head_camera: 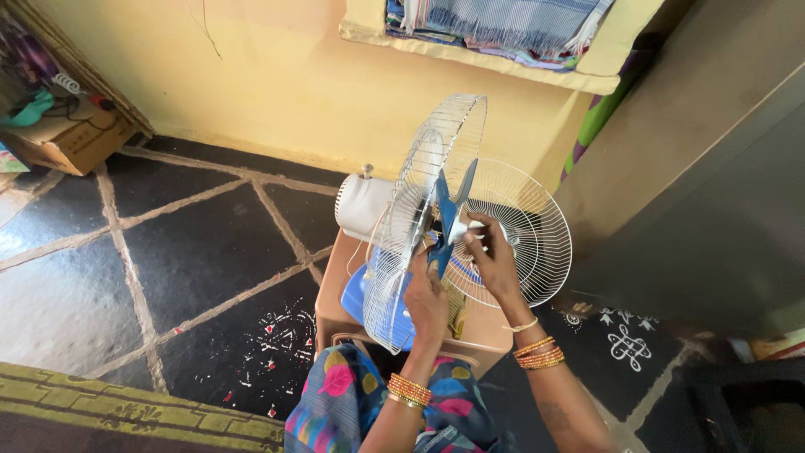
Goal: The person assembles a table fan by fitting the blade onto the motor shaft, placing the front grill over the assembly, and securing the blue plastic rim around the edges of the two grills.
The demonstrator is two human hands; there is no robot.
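Note:
A table fan with a white motor housing [362, 205] stands on a tan plastic stool [335, 294]. Its rear wire guard [419, 218] is on the motor. The front wire guard [537, 226] leans loose behind the blades. My left hand [428, 298] grips the lower blue fan blade [442, 210]. My right hand [495, 260] pinches the white hub cap [470, 228] at the blade's centre. Both wrists wear gold bangles.
The fan's blue base [356, 294] rests on the stool. A dark stone floor with pale joints [168, 277] spreads to the left. A cardboard box [71, 138] sits at the far left. A yellow wall ledge holds folded cloths [503, 29]. A grey cabinet [704, 184] stands right.

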